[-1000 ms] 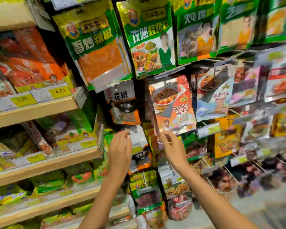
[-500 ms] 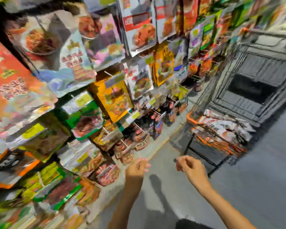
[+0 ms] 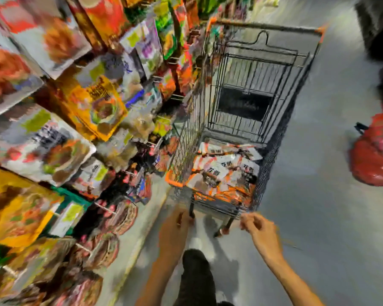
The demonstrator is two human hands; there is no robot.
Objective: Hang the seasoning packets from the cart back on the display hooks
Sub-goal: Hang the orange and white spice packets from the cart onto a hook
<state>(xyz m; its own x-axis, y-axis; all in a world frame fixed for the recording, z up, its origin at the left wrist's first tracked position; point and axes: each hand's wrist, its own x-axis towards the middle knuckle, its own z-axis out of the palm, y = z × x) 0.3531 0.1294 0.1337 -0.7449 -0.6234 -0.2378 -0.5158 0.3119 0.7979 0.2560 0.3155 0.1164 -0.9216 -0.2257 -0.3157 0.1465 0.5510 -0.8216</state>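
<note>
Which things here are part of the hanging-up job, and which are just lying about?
Part of the job: seasoning packets, piled in the cart; display hooks; left hand and right hand, both empty.
Just lying about: red bag on the floor; yellow packet already hanging.

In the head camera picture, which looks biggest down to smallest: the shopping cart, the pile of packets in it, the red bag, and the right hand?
1. shopping cart
2. pile of packets and red bag: about alike; the picture's edge cuts off the bag
3. right hand, though it is nearest the camera
</note>
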